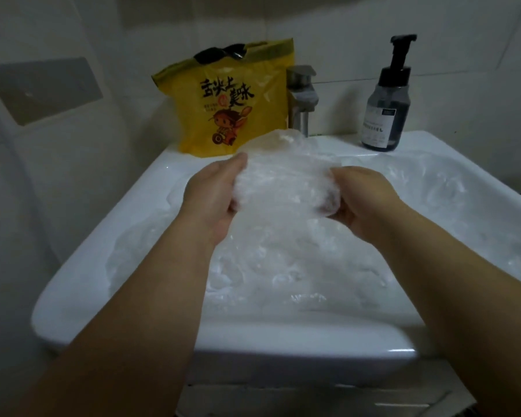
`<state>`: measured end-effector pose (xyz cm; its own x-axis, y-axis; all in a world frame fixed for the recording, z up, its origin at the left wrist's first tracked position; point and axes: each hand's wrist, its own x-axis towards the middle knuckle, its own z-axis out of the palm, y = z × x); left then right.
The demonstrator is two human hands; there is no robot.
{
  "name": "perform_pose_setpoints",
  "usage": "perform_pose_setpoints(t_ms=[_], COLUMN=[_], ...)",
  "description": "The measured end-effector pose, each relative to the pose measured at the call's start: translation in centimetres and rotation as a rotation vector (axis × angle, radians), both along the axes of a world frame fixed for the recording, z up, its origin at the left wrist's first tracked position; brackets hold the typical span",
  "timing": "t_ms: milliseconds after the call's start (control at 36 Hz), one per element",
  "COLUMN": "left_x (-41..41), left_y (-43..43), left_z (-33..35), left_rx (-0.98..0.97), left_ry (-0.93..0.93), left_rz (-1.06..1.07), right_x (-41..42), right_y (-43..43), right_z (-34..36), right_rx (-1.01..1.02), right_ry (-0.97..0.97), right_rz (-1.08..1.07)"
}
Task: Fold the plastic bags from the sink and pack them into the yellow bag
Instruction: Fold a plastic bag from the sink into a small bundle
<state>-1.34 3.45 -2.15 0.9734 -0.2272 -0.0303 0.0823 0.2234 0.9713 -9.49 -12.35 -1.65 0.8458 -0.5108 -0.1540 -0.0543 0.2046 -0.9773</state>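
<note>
Tiled bathroom, white sink (151, 188) heaped with clear plastic bags (283, 266).
Left hand (211, 194) and right hand (364, 203) grip one bag (283, 182), mid-fold; next comes packing into yellow bag (229, 100) behind.

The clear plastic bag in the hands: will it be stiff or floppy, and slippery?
Probably floppy: the clear plastic bag crumples between the left hand and right hand. Likely light: thin see-through film. Perhaps slippery, it looks glossy.

1. We note white tiled walls (358, 28); the light is dim.
2. We record a grey rectangular panel (42, 88) on the left wall.
3. A dark pump bottle (385, 106) stands right of a steel tap (302, 97).
</note>
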Motion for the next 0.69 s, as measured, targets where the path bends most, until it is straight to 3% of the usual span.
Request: perform_pose_setpoints(t_ms=[56,139,250,417,528,694], left_x=[-0.2,-0.5,-0.8,-2.1,-2.3,-2.4], left_y=[-0.3,-0.4,-0.2,-0.5,-0.3,-0.2], left_z=[-0.4,-0.6,-0.3,0.0,0.5,0.3], left_rx=[0.213,0.242,0.166,0.03,0.005,-0.005], left_ry=[-0.166,-0.313,-0.208,-0.065,-0.077,-0.091], left_rz=[0.112,0.136,-0.067,-0.336,-0.283,-0.16], right_x=[-0.1,-0.2,-0.4,-0.9,-1.3,-2.0], right_y=[-0.4,-0.7,-0.6,0.7,0.8,0.3], right_z=[-0.4,-1.2,-0.7,0.0,0.3,0.6], right_rx=[-0.059,-0.195,-0.224,0.08,0.146,0.073], right_ry=[0.014,0.072,0.013,-0.126,-0.189,-0.207], right_rz=[-0.001,-0.038,0.017,0.321,0.411,0.314])
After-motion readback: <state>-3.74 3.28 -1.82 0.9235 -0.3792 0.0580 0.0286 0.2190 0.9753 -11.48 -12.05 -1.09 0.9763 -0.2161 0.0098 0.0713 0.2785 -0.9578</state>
